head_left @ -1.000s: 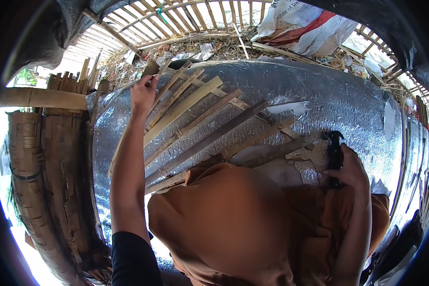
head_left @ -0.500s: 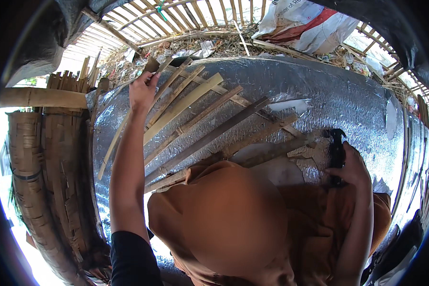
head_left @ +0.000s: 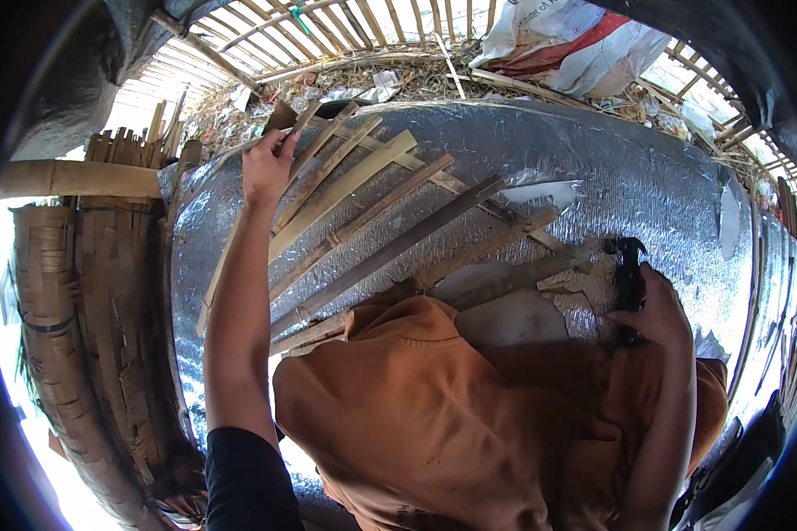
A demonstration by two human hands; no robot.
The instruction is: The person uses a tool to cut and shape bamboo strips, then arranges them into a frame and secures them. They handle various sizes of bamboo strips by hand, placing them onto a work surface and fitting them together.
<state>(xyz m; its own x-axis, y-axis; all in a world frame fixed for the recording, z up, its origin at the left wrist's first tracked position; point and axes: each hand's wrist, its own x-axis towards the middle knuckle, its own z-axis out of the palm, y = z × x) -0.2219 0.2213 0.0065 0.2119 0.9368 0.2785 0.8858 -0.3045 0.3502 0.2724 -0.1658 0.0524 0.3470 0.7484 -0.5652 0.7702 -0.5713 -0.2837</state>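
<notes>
My left hand (head_left: 267, 168) is closed on the far end of a thin bamboo slat (head_left: 306, 115). The slat runs down behind my forearm, and its lower end shows to the left of the arm. To its right, several bamboo slats (head_left: 356, 186) lie fanned out across a long crosswise slat (head_left: 443, 180). A dark brown slat (head_left: 398, 241) is among them. In my right hand (head_left: 662, 308) is a black hammer (head_left: 630, 265), head up, held beside my covered knee. A thicker bamboo piece (head_left: 527, 273) lies just left of the hammer head.
A silver foil sheet (head_left: 673, 186) covers the surface under the slats. Rolled woven bamboo mats (head_left: 53, 310) stand at the left, with a bamboo pole (head_left: 80, 179) across them. Beyond the foil are litter, a bamboo lattice fence (head_left: 354, 26) and a white-and-red sack (head_left: 576, 49). Brown cloth (head_left: 407, 398) covers my lap.
The lower end of the slat in my left hand has swung slightly right, toward my forearm. My right hand keeps the hammer in nearly the same place.
</notes>
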